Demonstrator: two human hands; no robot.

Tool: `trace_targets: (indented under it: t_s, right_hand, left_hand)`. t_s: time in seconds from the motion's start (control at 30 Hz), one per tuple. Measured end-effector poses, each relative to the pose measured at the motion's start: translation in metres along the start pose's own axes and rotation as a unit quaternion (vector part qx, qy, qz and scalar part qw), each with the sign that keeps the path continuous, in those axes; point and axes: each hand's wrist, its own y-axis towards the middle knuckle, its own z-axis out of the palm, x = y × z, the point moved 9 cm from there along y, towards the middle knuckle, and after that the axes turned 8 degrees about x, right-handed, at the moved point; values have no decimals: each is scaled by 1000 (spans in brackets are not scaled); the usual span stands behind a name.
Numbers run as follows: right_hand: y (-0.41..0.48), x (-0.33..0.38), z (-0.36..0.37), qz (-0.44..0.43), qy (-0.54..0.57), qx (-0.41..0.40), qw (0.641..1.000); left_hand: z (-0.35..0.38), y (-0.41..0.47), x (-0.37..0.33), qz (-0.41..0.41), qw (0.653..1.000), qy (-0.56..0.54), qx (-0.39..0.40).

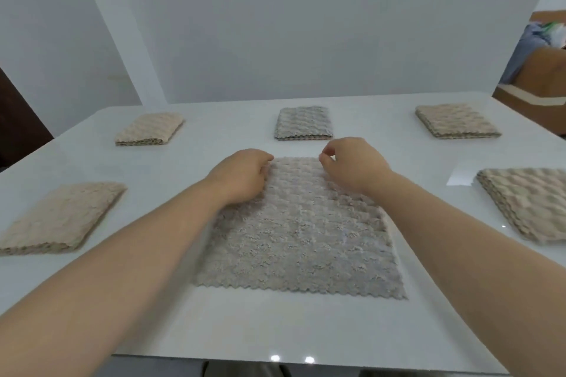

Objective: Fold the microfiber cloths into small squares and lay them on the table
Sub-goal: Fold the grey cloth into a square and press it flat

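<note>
Fingers of the left hand point(242, 176) curl onto the far left corner of a flat, grey-beige, zigzag-edged microfiber cloth point(300, 239); the right hand point(352, 164) seems to pinch its far right corner. From the head camera, this cloth lies spread mid-way across a glossy white table point(275, 324), with five folded beige cloth squares point(303, 124) around it. Pulling one corner faster could skew the fold and misalign its edges.

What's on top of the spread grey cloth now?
The left hand and right hand rest at the far corners of the grey cloth; nothing else. Their fingers' grip is hidden.
</note>
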Motion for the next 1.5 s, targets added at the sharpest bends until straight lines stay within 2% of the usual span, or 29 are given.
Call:
trace_targets:
  t_s: [0.17,0.3,0.57,0.73,0.93,1.03,1.13,1.23,1.33,1.37,1.5]
  right_hand:
    - [8,-50,7,56,-47,13,997]
    - [10,-59,16,47,-91,5,995]
    - [13,-66,15,16,-5,-59,998]
    - [7,-68,6,5,41,-93,995]
    - [-4,-78,-29,62,13,-169,983]
    - [-9,-87,-38,88,74,-193,975]
    - [-11,-87,-34,64,196,-167,964]
    - [-12,-86,-29,48,267,-157,949]
    - [-14,-83,-32,47,226,-181,956]
    - [-14,-82,-32,46,212,-184,959]
    - [-15,-78,-28,37,212,-178,960]
  left_hand:
    - [6,22,2,-28,999,-15,-34]
    - [16,25,10,-42,995,-45,-78]
    - [13,25,18,-42,988,-55,-137]
    - [1,18,10,-9,984,-3,-175]
    - [-20,0,-2,-4,977,-16,-210]
    - [-24,-4,3,-44,976,-20,-212]
    - [-26,-8,11,-70,967,-96,-227]
    - [-18,-7,16,-68,945,-240,-211]
    - [-2,-2,22,-62,875,-451,-164]
    - [0,-1,22,-56,858,-486,-158]
    - [-1,1,26,-33,847,-504,-168]
